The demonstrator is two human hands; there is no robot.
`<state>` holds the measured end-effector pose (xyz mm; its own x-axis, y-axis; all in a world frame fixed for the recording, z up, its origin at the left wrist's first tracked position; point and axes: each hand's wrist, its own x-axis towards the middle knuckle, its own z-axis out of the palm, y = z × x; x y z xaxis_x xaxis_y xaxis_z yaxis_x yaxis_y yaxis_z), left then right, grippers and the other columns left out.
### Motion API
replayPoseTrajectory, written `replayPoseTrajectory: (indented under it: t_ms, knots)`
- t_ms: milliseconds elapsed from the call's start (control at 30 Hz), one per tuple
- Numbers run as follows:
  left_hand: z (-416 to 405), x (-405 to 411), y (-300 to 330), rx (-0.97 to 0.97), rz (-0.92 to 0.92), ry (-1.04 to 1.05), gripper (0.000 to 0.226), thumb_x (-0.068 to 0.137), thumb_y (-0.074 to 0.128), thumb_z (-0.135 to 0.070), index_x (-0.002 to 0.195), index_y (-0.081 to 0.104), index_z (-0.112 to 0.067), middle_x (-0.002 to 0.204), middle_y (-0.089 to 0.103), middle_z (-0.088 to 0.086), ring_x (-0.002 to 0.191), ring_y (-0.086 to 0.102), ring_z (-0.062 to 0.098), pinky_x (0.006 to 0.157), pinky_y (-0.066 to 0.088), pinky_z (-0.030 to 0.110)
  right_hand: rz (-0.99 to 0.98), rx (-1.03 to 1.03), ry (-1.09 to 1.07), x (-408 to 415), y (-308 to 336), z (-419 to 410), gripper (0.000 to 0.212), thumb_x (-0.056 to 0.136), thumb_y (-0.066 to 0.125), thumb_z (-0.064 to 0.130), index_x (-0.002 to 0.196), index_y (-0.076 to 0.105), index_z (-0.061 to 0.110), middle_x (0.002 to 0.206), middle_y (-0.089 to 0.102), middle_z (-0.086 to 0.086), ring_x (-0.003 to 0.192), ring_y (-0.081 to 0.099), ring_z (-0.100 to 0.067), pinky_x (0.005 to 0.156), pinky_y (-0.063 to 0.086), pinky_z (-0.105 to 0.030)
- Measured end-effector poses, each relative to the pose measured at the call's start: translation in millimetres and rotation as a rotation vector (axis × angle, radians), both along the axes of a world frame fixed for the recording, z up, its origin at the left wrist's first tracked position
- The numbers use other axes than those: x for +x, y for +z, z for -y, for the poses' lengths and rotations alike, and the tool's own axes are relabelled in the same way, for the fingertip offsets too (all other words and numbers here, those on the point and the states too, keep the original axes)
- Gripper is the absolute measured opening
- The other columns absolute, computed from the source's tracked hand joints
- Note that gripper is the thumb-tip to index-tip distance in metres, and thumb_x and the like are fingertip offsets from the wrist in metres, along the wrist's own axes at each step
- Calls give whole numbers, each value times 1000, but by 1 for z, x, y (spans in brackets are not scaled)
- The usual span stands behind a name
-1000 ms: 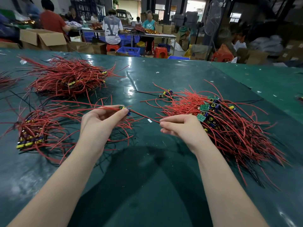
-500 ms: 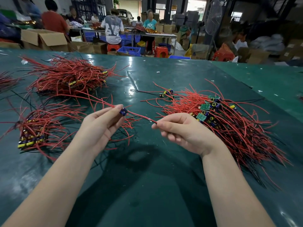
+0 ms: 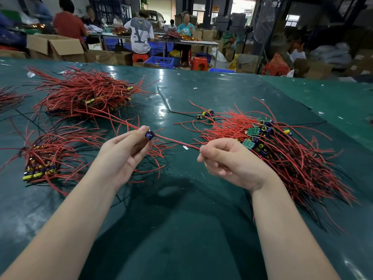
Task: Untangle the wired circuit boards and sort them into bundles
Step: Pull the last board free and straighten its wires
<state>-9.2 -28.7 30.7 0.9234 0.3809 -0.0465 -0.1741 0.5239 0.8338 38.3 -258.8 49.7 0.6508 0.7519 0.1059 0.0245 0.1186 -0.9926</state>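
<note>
My left hand (image 3: 123, 156) pinches a small circuit board (image 3: 149, 135) with blue capacitors at its fingertips, above the green table (image 3: 181, 229). The board's red wire (image 3: 177, 142) runs right to my right hand (image 3: 226, 160), which pinches it between thumb and forefinger. Other red wires trail left from the board toward the far pile. A tangled heap of boards with red and black wires (image 3: 282, 150) lies just right of my right hand. A sorted bundle (image 3: 46, 158) lies to the left, and a larger pile (image 3: 84, 96) sits at the far left.
A few loose boards (image 3: 205, 115) lie beyond the tangled heap. Another wire pile (image 3: 8, 98) shows at the left edge. Past the table's far edge stand cardboard boxes (image 3: 54, 47), blue crates (image 3: 160, 62), red stools and several seated workers.
My right hand has slid left along the red wire and curled tighter. My left hand has tilted the board a little further from me. The piles have not moved.
</note>
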Motion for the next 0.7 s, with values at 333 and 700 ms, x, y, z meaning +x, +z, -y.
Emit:
replayPoseTrajectory:
  t_ms: [333,700]
  knots:
    - [0,0,1,-125,-18,55,21,82,69,-9,62,76,-9,77,73,6,74,70,11,67,56,18,-23,-82,-109,6,-5,-1,26,79,66,35,60,69,18,46,36,8,37,29,-6,38,20,-15]
    - [20,1,2,-127,-79,-22,12,86,65,-10,77,72,-5,76,72,5,69,70,9,64,56,17,-421,463,14,5,-6,-11,25,68,79,37,61,68,15,49,32,9,35,26,-1,31,27,-9]
